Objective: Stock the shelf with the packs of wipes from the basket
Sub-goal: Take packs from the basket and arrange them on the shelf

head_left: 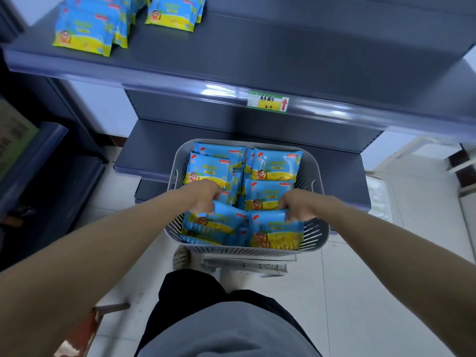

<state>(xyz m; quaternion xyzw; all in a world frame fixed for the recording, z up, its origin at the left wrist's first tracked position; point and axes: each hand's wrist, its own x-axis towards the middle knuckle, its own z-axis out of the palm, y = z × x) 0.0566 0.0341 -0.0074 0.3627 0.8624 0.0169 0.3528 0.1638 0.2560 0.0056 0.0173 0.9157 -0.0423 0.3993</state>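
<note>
A grey slotted basket [315, 235] stands below me, full of several blue and yellow packs of wipes. My left hand [204, 198] grips the top edge of a pack [213, 224] at the basket's near left. My right hand [298, 206] grips the top edge of another pack [275, 231] at the near right. Both packs still lie in the basket. More packs [273, 163] fill the far half. On the dark shelf [257, 55] above, two groups of the same packs [87, 29] stand at the far left, the second group [172, 12] just right of it.
A green and white price label [268, 101] with a red arrow sits on the shelf's front rail. Lower dark shelves [154, 148] lie behind the basket. The basket rests on a white stand [247, 265] over a pale tiled floor. A dark unit [38, 163] stands at the left.
</note>
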